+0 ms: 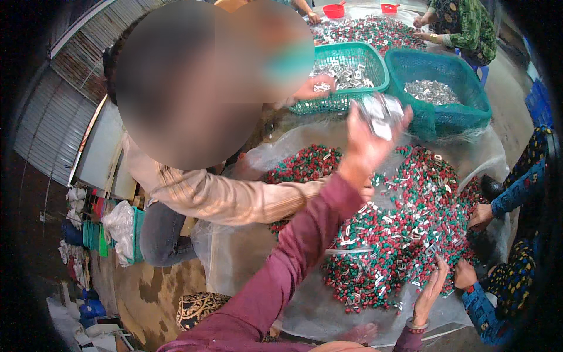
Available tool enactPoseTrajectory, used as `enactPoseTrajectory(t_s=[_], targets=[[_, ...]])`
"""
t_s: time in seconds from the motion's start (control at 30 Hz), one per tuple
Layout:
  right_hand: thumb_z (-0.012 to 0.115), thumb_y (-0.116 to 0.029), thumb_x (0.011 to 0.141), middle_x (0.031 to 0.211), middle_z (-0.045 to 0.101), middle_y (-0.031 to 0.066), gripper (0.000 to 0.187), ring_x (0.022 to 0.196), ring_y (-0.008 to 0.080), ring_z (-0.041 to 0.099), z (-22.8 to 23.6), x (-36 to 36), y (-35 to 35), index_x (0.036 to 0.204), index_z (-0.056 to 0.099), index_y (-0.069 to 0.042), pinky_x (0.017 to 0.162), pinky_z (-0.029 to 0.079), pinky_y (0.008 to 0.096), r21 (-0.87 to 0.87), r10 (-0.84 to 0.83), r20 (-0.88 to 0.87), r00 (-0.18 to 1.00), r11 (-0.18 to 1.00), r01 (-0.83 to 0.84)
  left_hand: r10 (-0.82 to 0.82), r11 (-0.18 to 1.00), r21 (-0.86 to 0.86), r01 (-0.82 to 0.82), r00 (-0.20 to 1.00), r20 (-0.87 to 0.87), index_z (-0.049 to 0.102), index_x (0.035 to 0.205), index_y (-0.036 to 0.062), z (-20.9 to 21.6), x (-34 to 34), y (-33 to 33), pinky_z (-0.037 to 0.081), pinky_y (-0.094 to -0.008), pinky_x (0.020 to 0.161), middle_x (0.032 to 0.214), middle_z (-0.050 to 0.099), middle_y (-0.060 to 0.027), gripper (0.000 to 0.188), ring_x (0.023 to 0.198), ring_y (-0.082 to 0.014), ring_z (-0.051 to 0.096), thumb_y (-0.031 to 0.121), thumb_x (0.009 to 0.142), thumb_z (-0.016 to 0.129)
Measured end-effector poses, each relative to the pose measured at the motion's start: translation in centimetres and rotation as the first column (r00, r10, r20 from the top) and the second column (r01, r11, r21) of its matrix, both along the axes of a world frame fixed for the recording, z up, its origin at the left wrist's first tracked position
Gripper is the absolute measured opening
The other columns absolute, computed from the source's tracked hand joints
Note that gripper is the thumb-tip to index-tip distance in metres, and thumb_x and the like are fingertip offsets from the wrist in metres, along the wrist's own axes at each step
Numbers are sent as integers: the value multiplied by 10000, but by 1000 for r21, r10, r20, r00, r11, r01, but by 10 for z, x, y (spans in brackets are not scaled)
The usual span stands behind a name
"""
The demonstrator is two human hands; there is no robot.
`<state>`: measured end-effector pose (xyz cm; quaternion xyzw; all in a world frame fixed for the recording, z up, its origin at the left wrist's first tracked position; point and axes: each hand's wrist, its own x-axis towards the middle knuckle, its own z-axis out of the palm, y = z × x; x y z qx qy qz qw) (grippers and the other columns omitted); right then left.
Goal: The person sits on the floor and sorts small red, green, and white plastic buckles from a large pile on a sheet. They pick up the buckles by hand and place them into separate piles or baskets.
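My left hand [366,149], at the end of a long maroon sleeve, is raised near the baskets and cups a handful of white-and-silver flat pieces [381,116]. Below it spreads a pile of small red and green pieces [375,258], with white and silver bits mixed in, on a clear plastic sheet [234,243]. Lower right, my right hand [431,288], with a bangle at the wrist, has its fingers stretched along the pile's edge. A silver piece [433,249] lies close to its fingertips; whether they touch cannot be made out.
A green basket [384,76] and a darker teal basket [478,108] hold silver-white pieces beyond the pile. Another person's striped sleeve [223,199] reaches in from the left. Co-workers' hands [466,274] work at the right. Red scoops [333,10] stand far back.
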<state>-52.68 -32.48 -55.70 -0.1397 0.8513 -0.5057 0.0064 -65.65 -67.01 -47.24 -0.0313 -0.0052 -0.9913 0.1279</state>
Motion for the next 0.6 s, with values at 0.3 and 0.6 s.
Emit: enactPoseTrajectory(t_s=[0.3, 0.6], targets=[[468, -226, 943, 1362, 400, 157, 495, 1265, 299, 366, -11, -20, 18, 1381, 349, -27, 1058, 266, 399, 94, -189, 92, 978, 979, 180, -310, 730, -490, 476, 870, 383, 520, 1161, 113, -72, 17, 63, 497, -509, 836, 1027, 598, -107, 320, 966, -265, 595, 338, 936, 485], [698, -174, 757, 1399, 385, 201, 810, 1252, 370, 380, -68, -35, 76, 1427, 265, -36, 1041, 311, 416, 492, -29, 310, 950, 860, -134, -655, -563, -465, -683, 712, -254, 614, 679, 156, -220, 239, 252, 368, -355, 931, 942, 495, -22, 120, 1049, -204, 455, 261, 685, 557]])
